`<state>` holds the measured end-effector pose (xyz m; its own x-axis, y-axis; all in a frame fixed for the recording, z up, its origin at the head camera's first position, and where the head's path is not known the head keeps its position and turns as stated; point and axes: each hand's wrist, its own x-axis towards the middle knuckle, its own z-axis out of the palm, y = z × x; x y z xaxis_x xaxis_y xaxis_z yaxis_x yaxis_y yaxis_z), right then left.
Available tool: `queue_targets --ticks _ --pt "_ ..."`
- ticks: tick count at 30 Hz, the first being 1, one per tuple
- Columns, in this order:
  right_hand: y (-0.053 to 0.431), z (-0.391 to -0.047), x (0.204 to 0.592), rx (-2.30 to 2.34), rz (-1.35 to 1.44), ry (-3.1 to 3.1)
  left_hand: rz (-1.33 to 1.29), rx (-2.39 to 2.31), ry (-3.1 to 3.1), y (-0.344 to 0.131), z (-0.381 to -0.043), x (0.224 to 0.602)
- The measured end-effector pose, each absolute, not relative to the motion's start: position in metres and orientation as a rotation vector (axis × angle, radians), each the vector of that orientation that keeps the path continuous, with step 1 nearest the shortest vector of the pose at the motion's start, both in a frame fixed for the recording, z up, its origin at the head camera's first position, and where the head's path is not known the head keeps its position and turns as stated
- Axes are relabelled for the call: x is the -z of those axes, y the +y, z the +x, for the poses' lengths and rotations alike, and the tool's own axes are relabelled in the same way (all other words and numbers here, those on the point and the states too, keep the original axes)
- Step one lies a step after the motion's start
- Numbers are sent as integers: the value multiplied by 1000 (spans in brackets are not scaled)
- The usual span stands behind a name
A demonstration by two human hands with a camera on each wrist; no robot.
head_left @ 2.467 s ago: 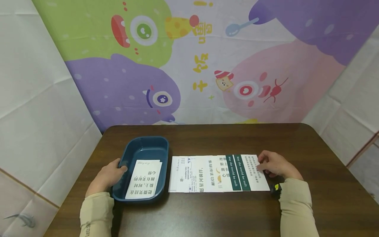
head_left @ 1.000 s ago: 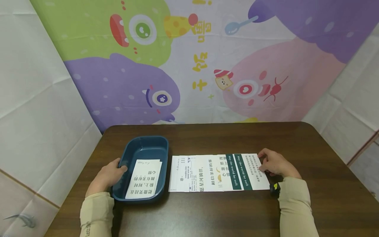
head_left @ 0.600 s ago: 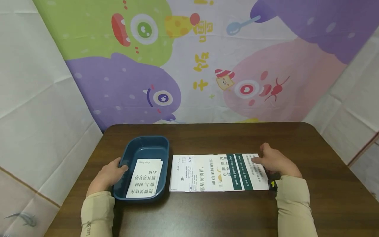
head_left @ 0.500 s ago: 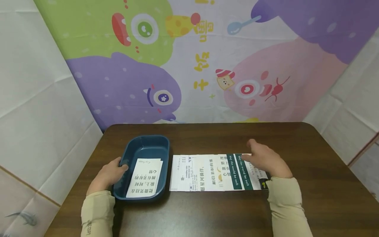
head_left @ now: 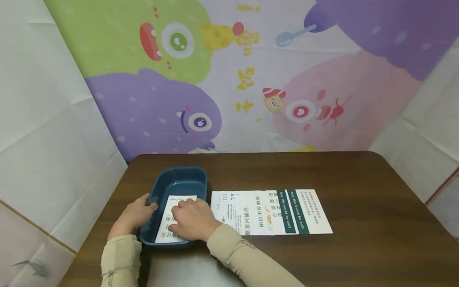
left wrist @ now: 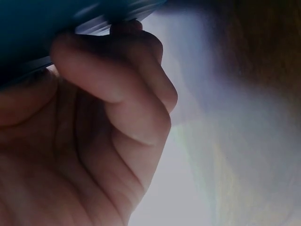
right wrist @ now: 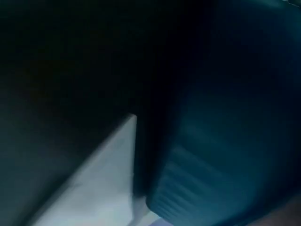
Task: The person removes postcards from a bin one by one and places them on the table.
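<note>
At the left of the table a blue tray (head_left: 191, 184) holds white printed cards (head_left: 165, 215). My left hand (head_left: 133, 217) grips its left rim, thumb over the edge; in the left wrist view the curled fingers (left wrist: 136, 108) reach up to the blue tray wall (left wrist: 33, 28). Over the cards in the tray lies my right hand (head_left: 193, 219), knuckles up, with the thumb toward the left. Its fingertips are hidden, and I cannot tell whether they pinch a card. A white card corner (right wrist: 110, 174) shows beside blue plastic (right wrist: 211, 174) in the dark right wrist view.
A row of overlapping printed cards (head_left: 263, 203), some with green bands, lies flat right of the tray. My right forearm (head_left: 247, 255) crosses in front of the row's left end. A patterned cloth (head_left: 247, 135) hangs behind the brown table (head_left: 376, 223).
My right hand has left the right end of the card row and moved left into the tray, over the cards. The left hand stays on the tray rim.
</note>
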<state>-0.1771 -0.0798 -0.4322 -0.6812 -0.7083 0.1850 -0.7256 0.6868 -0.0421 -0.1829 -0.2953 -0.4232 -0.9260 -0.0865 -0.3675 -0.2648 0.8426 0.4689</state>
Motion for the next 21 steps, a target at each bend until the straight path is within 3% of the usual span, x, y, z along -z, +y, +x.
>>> queue_targets --ticks 8,21 --pt "-101 -182 434 177 912 -2963 -250 -735 2700 -293 -183 425" --pt "-109 -190 437 -38 797 -2945 -287 -737 2686 -293 -183 426"
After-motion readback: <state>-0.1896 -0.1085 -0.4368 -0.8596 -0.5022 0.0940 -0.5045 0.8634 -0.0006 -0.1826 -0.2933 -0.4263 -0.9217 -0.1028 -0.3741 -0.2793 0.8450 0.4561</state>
